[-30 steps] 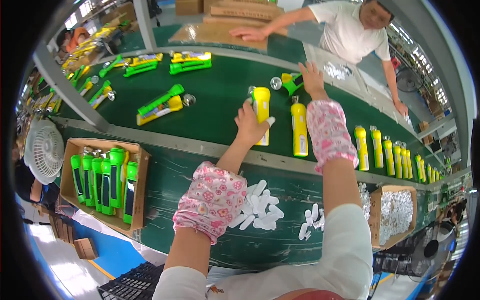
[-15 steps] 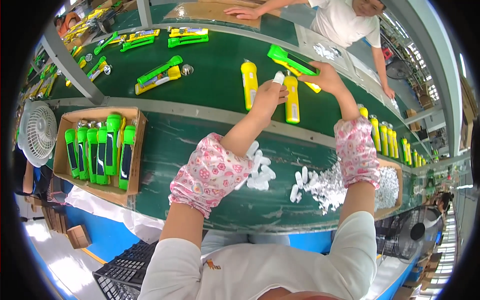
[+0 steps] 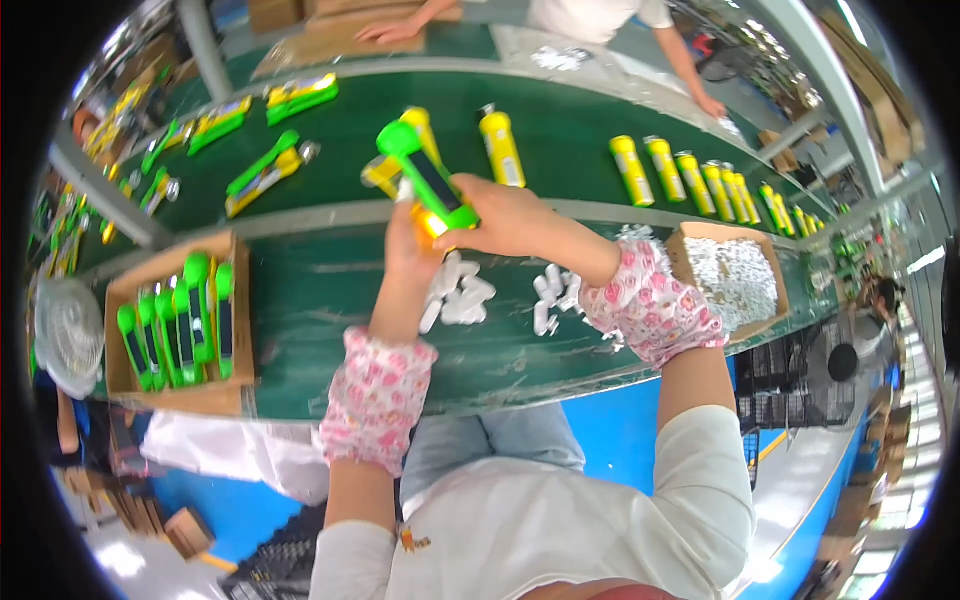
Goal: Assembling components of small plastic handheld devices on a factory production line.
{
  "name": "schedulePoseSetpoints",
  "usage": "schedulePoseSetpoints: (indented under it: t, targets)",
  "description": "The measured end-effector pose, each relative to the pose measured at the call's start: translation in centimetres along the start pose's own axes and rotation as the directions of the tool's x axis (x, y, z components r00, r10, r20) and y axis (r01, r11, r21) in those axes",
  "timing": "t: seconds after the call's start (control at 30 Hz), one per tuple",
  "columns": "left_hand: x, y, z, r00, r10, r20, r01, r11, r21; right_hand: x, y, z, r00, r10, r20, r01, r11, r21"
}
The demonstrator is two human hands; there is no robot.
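In front of me, over the near edge of the far belt, a green and yellow flashlight (image 3: 432, 178) with a dark panel is tilted between my hands. My right hand (image 3: 495, 215) has its fingers closed on the lower end. Just beside it, my left hand (image 3: 412, 245) grips the same flashlight from below, a white covering on one digit. Orange-yellow shows between the hands; how the green and yellow parts join there is blurred. Partly hidden behind the flashlight are yellow pieces, and a yellow flashlight body (image 3: 501, 148) rests on the belt to their right.
At left stands a carton (image 3: 240, 345) of green flashlights, beside a white fan (image 3: 70, 335). White capsule-shaped pieces (image 3: 465, 298) lie below my hands. A carton (image 3: 768, 318) at right holds small white bits. Several yellow bodies (image 3: 630, 172) line the far belt. A co-worker's hand (image 3: 392, 30) rests opposite.
The flashlight has come nearer to me in my right hand, and my left hand has closed on it too. My view has shifted, bringing more of the right-hand row of yellow bodies into sight.
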State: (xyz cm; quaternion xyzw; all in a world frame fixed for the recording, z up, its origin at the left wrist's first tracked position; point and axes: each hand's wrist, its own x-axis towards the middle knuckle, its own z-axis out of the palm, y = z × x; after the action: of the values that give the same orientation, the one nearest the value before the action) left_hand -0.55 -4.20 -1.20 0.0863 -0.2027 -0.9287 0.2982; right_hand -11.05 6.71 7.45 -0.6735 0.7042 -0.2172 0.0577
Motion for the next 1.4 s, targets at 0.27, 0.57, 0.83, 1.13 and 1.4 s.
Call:
schedulePoseSetpoints:
  t: [0.27, 0.57, 0.83, 1.13, 1.4]
  targets:
    - [1.0, -2.8, 2.4, 0.971, -0.076, 0.228, 0.121, 0.973, -0.194, -3.0, 28.7, -25.3, 0.821, 0.447, -0.356, -0.531, 0.368, -0.763]
    - [-1.6, 0.1, 0.8, 0.991, -0.087, 0.106, 0.102, 0.985, -0.142, -8.6, 1.8, 2.9, 0.985, 0.169, 0.013, -0.169, 0.974, 0.151]
    - [-2.0, -0.3, 0.4, 0.977, -0.040, 0.211, 0.077, 0.982, -0.170, -6.5, 0.3, 6.7, 0.949, 0.314, 0.009, -0.314, 0.948, 0.048]
    - [-2.8, 2.0, -0.5, 0.985, -0.019, 0.174, 0.061, 0.968, -0.244, -4.1, 0.7, 10.1, 0.960, -0.199, -0.195, 0.222, 0.969, 0.104]
    - [-2.1, 0.6, 0.9, 0.937, -0.081, 0.339, 0.174, 0.951, -0.254, -6.2, 1.3, 3.8, 0.989, -0.114, 0.096, 0.099, 0.983, 0.156]
